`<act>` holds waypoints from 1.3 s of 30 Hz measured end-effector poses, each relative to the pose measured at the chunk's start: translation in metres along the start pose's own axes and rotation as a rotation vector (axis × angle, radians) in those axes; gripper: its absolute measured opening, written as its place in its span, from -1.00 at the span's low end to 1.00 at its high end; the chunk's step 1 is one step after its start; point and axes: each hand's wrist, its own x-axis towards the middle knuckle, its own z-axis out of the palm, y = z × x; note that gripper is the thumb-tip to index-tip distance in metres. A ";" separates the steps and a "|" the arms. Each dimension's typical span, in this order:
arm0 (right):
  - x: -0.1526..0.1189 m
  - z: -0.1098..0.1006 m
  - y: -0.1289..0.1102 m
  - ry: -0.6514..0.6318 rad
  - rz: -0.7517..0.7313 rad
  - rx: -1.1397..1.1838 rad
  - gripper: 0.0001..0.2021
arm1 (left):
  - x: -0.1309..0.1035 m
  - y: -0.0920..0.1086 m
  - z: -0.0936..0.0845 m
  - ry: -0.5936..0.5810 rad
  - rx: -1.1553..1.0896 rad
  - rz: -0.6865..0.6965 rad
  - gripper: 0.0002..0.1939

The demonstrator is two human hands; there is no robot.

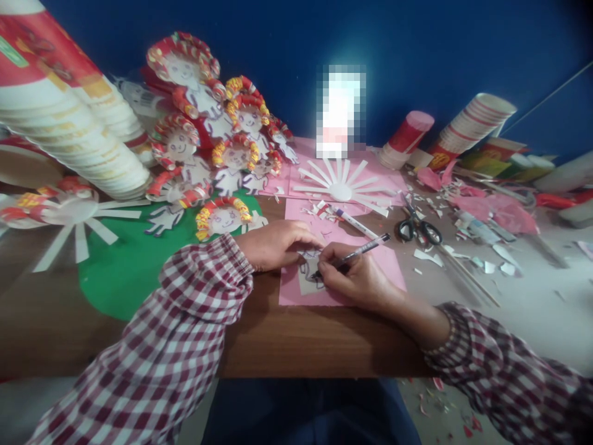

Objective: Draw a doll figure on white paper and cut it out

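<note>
My right hand (354,276) is closed around a black pen (365,248), its tip down on a small pale piece of paper (309,285) with a dark outline drawn on it. The piece lies on a pink sheet (291,296) near the table's front edge. My left hand (278,244) rests over the upper left of the small paper, its fingers spread a little and holding nothing. Just beyond my hands lies a white and blue marker (354,220).
At the left are a green sheet (111,281), several paper dolls (185,74) and leaning stacked cups (69,130). Behind my hands is a white fringed paper (341,190). Black scissors (419,230), wooden sticks (467,275), scraps and more cups (475,127) lie to the right.
</note>
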 end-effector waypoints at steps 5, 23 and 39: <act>0.000 0.000 -0.001 0.009 0.011 -0.010 -0.93 | 0.001 0.002 0.000 -0.001 -0.013 0.000 -0.71; -0.014 -0.033 -0.002 0.079 -0.120 -0.054 -0.78 | 0.003 0.001 0.000 -0.031 0.034 -0.061 -0.62; -0.019 -0.031 0.019 -0.007 -0.427 -0.867 -0.77 | 0.003 0.005 -0.001 -0.025 -0.041 -0.058 -0.85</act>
